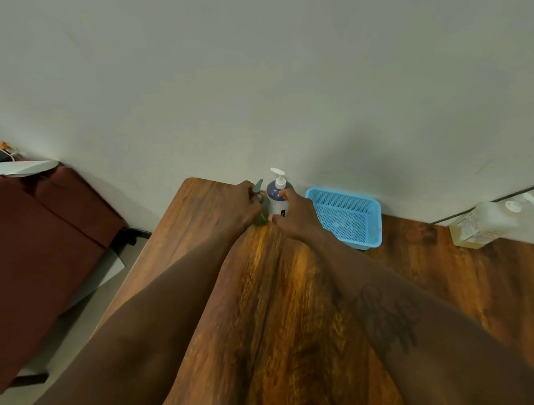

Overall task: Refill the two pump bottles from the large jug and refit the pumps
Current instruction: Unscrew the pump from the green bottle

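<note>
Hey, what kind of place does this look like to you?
Probably a massage or treatment room: a maroon padded table beside a wooden counter holding pump bottles and a large jug.

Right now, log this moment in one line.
left hand: on green bottle | right hand: on purple bottle | pumps: fitted | jug: untouched

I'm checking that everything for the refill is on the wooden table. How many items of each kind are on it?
Pump bottles: 2, a small green bottle under the left hand and a purple bottle at the right hand
Large jug: 1
Blue basket: 1
Total: 4
</note>
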Tool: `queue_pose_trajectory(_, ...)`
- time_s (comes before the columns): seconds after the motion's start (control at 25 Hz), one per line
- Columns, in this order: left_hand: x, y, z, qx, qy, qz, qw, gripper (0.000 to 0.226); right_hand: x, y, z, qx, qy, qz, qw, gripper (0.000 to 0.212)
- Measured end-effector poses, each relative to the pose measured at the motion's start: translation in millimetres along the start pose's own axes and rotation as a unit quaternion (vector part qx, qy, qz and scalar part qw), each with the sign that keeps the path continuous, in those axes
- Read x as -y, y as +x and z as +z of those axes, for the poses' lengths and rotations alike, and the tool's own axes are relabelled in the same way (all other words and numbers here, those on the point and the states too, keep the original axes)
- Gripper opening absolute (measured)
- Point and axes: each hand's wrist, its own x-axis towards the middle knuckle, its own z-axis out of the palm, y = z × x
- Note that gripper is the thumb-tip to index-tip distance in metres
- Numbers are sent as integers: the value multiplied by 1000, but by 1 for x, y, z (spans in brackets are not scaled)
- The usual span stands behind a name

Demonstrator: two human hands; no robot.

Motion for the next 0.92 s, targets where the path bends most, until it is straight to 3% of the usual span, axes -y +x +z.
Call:
queue_pose_trajectory(0.12, -8, -20, -11, 11, -38, 26, 999, 16, 9, -15, -3, -1, 19, -18, 1000, 69)
queue_pose_trajectory(0.4, -38, -74, -37, 41, -90, 60, 993, 18, 11, -75, -17, -47, 28, -44, 998, 31)
queue_pose_trajectory(0.72, -46, -165, -9, 107, -165, 82, 977, 17, -36, -141, -25, -103, 36, -70, 991, 24)
queue_pose_trajectory(0.92, -19, -199, 51, 175, -263, 132, 939, 45, -83, -183, -13, -152, 90, -101, 979, 42)
